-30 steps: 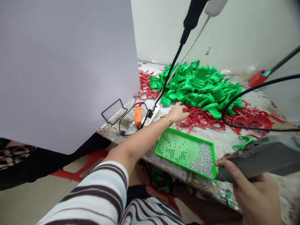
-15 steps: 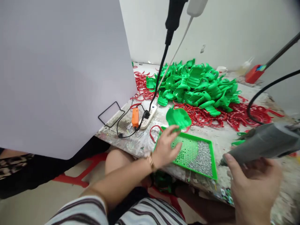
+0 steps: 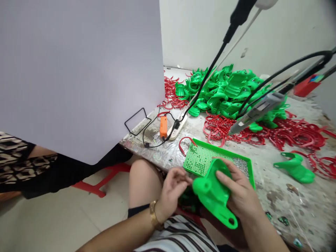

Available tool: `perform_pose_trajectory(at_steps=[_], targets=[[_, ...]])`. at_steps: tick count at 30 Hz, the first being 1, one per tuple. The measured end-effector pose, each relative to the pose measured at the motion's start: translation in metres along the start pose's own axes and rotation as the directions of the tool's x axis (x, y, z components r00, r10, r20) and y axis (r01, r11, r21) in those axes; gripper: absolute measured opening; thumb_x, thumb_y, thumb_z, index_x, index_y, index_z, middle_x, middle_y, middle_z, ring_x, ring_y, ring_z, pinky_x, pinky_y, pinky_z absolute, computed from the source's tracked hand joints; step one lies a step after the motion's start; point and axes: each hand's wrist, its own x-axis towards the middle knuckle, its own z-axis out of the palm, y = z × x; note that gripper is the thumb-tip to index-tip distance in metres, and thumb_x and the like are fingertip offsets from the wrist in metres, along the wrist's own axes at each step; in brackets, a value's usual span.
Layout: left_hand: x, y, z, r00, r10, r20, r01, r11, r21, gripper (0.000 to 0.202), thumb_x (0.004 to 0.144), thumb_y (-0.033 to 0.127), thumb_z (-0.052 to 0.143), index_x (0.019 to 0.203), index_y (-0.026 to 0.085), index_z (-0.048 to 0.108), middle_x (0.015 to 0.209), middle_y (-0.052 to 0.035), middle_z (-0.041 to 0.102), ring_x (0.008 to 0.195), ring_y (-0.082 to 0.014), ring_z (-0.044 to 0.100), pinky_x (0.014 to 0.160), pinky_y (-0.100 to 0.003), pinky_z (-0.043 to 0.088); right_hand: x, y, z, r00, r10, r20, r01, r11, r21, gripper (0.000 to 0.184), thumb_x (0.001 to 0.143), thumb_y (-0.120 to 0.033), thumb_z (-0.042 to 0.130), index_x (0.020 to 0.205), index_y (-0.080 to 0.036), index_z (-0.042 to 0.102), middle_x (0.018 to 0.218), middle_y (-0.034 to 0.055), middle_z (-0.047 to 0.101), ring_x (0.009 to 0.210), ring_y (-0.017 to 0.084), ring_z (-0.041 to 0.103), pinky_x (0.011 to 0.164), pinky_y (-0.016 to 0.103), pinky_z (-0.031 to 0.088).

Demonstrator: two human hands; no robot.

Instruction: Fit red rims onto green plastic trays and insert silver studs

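Observation:
My right hand is wrapped round a green molded plastic piece, holding it tilted in front of the tray's near edge. A hole shows at its lower end. My left hand is by the left side of this piece, its fingers curled and thumb and fingertips together; whatever they pinch is too small to make out. Behind both hands lies a green perforated tray with small silver metal bits at its right end. A grey electric screwdriver hangs by its cord above the red strips.
A heap of green pieces lies at the back among curved red strips. One loose green piece rests at the right. A power strip and orange adapter sit left. A pale panel blocks the left; another person's sleeve shows below.
My right hand has let go of the screwdriver, which now hangs free, and holds a green piece. My left hand has drawn back from over the tray toward my body.

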Motion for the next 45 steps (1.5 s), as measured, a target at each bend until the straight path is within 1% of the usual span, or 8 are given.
perform_pose_trajectory(at_steps=[2, 5, 11, 15, 22, 27, 33, 45], targets=[[0.007, 0.003, -0.004, 0.895, -0.388, 0.222, 0.442, 0.842, -0.31, 0.046, 0.077, 0.059, 0.059, 0.099, 0.018, 0.063, 0.101, -0.0083, 0.063, 0.096, -0.022, 0.06, 0.09, -0.036, 0.043, 0.003, -0.001, 0.011, 0.973, 0.015, 0.232, 0.029, 0.982, -0.184, 0.036, 0.084, -0.039, 0.059, 0.115, -0.022, 0.059, 0.098, 0.0066, 0.064, 0.084, 0.016, 0.063, 0.075, 0.031, 0.053], [0.013, 0.003, -0.013, 0.761, -0.47, 0.448, 0.641, 0.654, -0.402, 0.071, 0.069, 0.07, 0.06, 0.108, 0.011, 0.064, 0.107, -0.0152, 0.065, 0.107, -0.0315, 0.058, 0.097, -0.044, 0.038, 0.019, 0.002, 0.032, 0.916, -0.029, 0.4, 0.225, 0.863, -0.452, 0.034, 0.086, -0.043, 0.054, 0.112, -0.024, 0.064, 0.113, 0.0068, 0.06, 0.108, 0.018, 0.054, 0.099, 0.036, 0.043], [0.012, 0.004, -0.033, 0.855, -0.328, 0.402, 0.511, 0.671, -0.538, 0.071, 0.072, 0.06, 0.065, 0.128, 0.018, 0.055, 0.12, -0.0168, 0.061, 0.099, -0.0311, 0.064, 0.088, -0.046, 0.045, 0.095, 0.03, 0.037, 1.0, 0.005, -0.022, -0.018, 0.763, -0.647, 0.042, 0.083, -0.048, 0.053, 0.096, -0.01, 0.065, 0.105, 0.0165, 0.06, 0.102, 0.023, 0.054, 0.094, 0.04, 0.041], [0.014, 0.007, -0.04, 0.91, -0.321, 0.264, 0.414, 0.746, -0.521, 0.076, 0.065, 0.059, 0.07, 0.125, 0.015, 0.054, 0.118, -0.0173, 0.061, 0.098, -0.0313, 0.064, 0.086, -0.046, 0.048, 0.131, 0.052, 0.035, 0.986, 0.095, -0.14, -0.16, 0.793, -0.588, 0.035, 0.081, -0.044, 0.061, 0.074, -0.009, 0.061, 0.065, 0.0045, 0.057, 0.063, 0.01, 0.054, 0.068, 0.027, 0.046], [0.02, 0.001, -0.04, 0.954, -0.153, -0.257, 0.05, 0.928, -0.368, 0.076, 0.063, 0.022, 0.071, 0.133, 0.025, 0.042, 0.108, -0.0056, 0.063, 0.099, -0.0252, 0.063, 0.094, -0.046, 0.045, 0.068, 0.037, 0.062, 0.992, -0.076, -0.101, 0.041, 0.95, -0.31, 0.04, 0.084, -0.049, 0.053, 0.084, -0.01, 0.061, 0.063, 0.0038, 0.06, 0.048, 0.008, 0.05, 0.047, 0.021, 0.042], [0.023, -0.006, -0.03, 0.995, 0.017, -0.098, -0.042, 0.963, -0.265, 0.07, 0.068, 0.026, 0.069, 0.133, 0.023, 0.044, 0.12, -0.0076, 0.061, 0.113, -0.0236, 0.056, 0.102, -0.039, 0.039, -0.004, 0.013, 0.08, 0.956, -0.288, 0.054, 0.291, 0.91, -0.297, 0.009, 0.078, -0.024, 0.066, 0.078, -0.015, 0.069, 0.077, 0.0038, 0.066, 0.068, 0.01, 0.062, 0.065, 0.02, 0.051], [0.024, -0.006, -0.019, 0.968, -0.139, 0.21, 0.207, 0.912, -0.353, 0.073, 0.06, 0.051, 0.069, 0.121, 0.011, 0.057, 0.112, -0.0159, 0.064, 0.113, -0.0331, 0.056, 0.1, -0.045, 0.041, -0.026, -0.017, 0.061, 0.813, -0.476, 0.336, 0.582, 0.691, -0.429, 0.017, 0.084, -0.011, 0.058, 0.1, -0.015, 0.065, 0.087, 0.0028, 0.066, 0.077, 0.007, 0.062, 0.073, 0.016, 0.051], [0.008, -0.002, -0.005, 0.872, -0.223, 0.436, 0.416, 0.805, -0.422, 0.084, 0.059, 0.062, 0.073, 0.126, 0.013, 0.056, 0.122, -0.0174, 0.06, 0.116, -0.0341, 0.055, 0.1, -0.044, 0.04, -0.012, -0.03, 0.032, 0.911, -0.384, 0.149, 0.396, 0.715, -0.576, 0.012, 0.082, -0.018, 0.062, 0.071, -0.015, 0.063, 0.068, 0.0006, 0.056, 0.062, 0.006, 0.053, 0.055, 0.018, 0.042]])
